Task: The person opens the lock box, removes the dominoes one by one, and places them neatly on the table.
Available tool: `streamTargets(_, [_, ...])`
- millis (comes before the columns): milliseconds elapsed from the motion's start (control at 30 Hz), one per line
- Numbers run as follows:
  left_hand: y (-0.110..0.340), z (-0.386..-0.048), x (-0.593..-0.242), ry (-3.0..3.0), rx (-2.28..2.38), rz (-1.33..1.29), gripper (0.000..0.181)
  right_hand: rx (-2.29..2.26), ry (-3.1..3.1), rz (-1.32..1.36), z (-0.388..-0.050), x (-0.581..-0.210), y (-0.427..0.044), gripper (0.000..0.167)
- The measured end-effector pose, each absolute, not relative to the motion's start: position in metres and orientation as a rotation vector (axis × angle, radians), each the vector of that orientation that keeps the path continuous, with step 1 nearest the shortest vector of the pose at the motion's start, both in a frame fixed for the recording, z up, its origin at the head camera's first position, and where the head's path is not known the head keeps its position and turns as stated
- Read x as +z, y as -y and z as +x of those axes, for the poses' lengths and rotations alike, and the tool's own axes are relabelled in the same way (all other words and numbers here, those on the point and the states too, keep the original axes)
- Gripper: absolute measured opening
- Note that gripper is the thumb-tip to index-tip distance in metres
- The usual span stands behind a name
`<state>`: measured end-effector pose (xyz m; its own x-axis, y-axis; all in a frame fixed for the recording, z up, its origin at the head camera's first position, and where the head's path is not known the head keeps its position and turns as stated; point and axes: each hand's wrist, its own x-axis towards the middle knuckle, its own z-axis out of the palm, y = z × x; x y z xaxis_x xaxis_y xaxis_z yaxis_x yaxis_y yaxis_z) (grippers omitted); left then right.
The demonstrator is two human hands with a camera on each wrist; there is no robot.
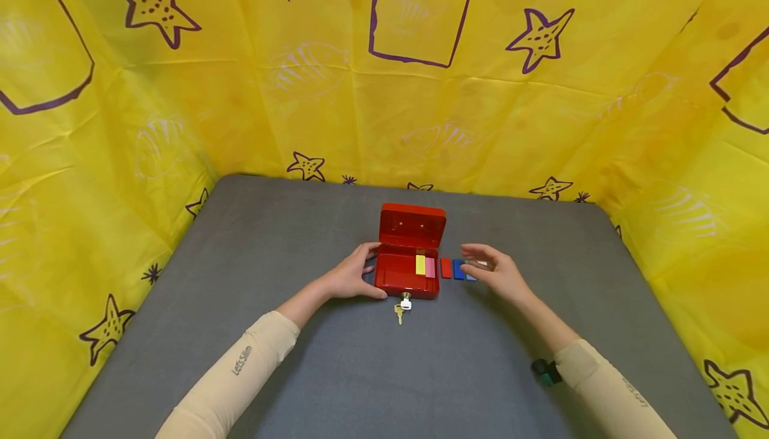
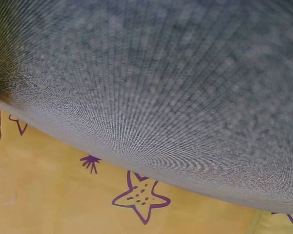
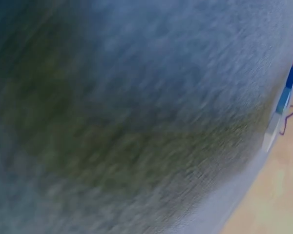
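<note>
A red cash box (image 1: 396, 287) stands with its lid (image 1: 412, 225) raised. My left hand (image 1: 347, 277) holds the box's left side, fingers by the rear corner and thumb at the front one. Inside, a yellow block (image 1: 420, 265) and a pink block (image 1: 430, 267) lie side by side at the right. Outside, a red block (image 1: 446, 268), a blue block (image 1: 458, 269), a light blue block (image 3: 283, 100) and a white block (image 3: 271, 131) form a row. Over the row's right end is my right hand (image 1: 497, 273), thumb and fingers apart, partly hiding the last blocks.
A key (image 1: 406, 303) sits in the box's front lock, with a second key (image 1: 399, 313) hanging toward the table. The grey table (image 1: 288, 225) is bordered by yellow cloth walls (image 1: 360, 112). A dark strap (image 1: 545, 372) shows at my right wrist.
</note>
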<state>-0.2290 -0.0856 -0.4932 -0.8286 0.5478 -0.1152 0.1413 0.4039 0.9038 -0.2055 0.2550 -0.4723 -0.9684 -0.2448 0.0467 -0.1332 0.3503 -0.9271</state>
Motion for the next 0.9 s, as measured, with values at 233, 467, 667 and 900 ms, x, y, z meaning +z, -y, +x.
streamTargets(233, [0.086,-0.234,-0.501,-2.299,1.376,0.608,0.100,-1.755,-2.445,-0.402,-0.202,-0.457,-0.240,0.045])
streamTargets(467, [0.086,-0.233,-0.501,-2.285,1.394,0.600,0.099,-1.751,-2.437,-0.420,-0.213,-0.475,-0.235,0.046])
streamTargets(667, [0.087,-0.233,-0.502,-2.274,1.417,0.604,0.099,-1.752,-2.419,-0.485,-0.216,-0.475,-0.222,0.045])
streamTargets(900, [0.087,-0.232,-0.502,-2.279,1.403,0.603,0.100,-1.687,-2.430,-0.519,-0.217,-0.473,-0.206,0.045])
